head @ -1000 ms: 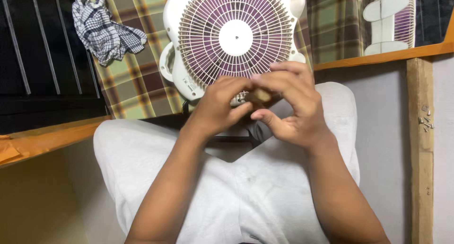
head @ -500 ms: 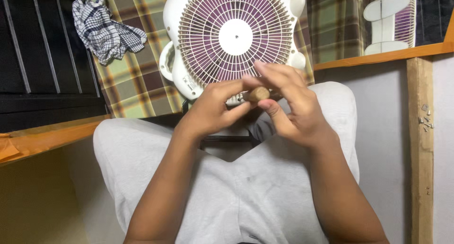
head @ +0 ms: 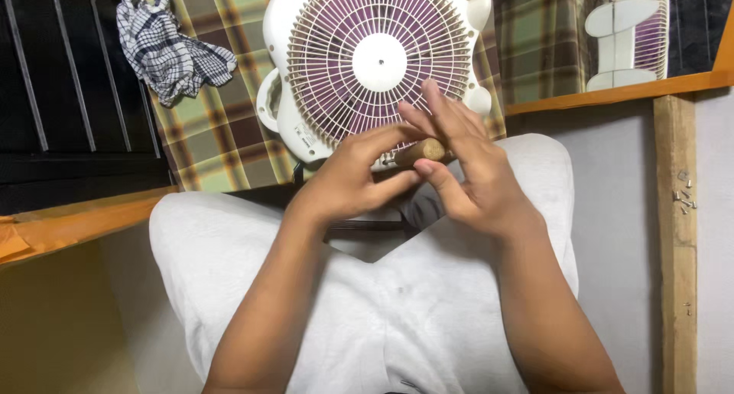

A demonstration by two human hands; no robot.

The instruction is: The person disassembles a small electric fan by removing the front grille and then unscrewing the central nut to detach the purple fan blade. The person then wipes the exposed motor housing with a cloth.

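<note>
Wooden handle (head: 422, 150), small, round-ended and tan, sits pinched between both hands right in front of the lower edge of the white fan (head: 367, 65). Can't tell what's on the far end of it, the fingers hide that part.

Left hand (head: 348, 181) comes up from the lap with the wrist bent a bit, fingers curled and closed around the near end of the handle, thumb tucked underneath. Right hand (head: 468, 178) meets it from the other side: thumb pressed against the handle's rounded end, the other fingers stretched out mostly straight and fanned upward, overlapping the fan's grille (head: 380, 61). So left is properly gripping it, right is more of a thumb-and-finger hold with the rest loose.

Both forearms angle in from the bottom corners and meet in the middle over the person's knees in light grey trousers (head: 382, 302).

Fan lies face-up on a plaid cloth (head: 214, 134), with a crumpled checked rag (head: 168, 46) off to the left. Some small screws (head: 683, 195) lie on the wooden post (head: 677, 287) at right.
</note>
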